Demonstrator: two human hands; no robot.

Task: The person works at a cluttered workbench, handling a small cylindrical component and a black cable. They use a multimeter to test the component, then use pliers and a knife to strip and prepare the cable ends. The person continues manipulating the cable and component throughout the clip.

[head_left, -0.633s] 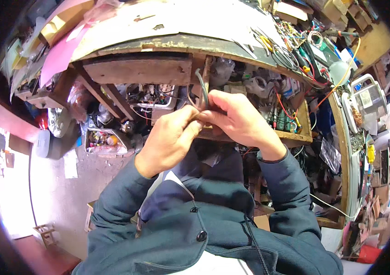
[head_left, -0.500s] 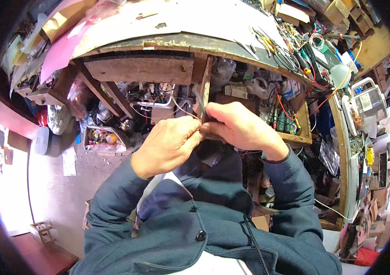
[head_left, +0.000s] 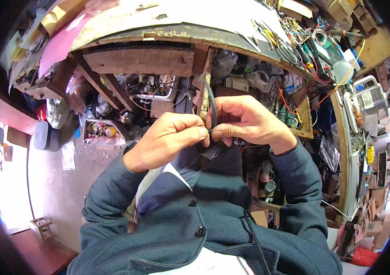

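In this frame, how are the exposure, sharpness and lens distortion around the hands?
Head view: strong fisheye, the workbench edge bows into an arc and black vignette fills the corners. The floor at far left is blown out to near white. The left hand and right hand sit mid-frame, evenly lit and fairly sharp, pinching a dark cable; clutter under the bench is dimmer.

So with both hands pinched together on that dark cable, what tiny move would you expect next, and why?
Probably a short pull apart. The right hand grips the dark cable, which arcs up from its fingers, while the left hand pinches at the cable's lower end, where a bit of blue shows between the fingertips. That pinch looks set to draw or strip something off the end, though the tip is too small to be sure.
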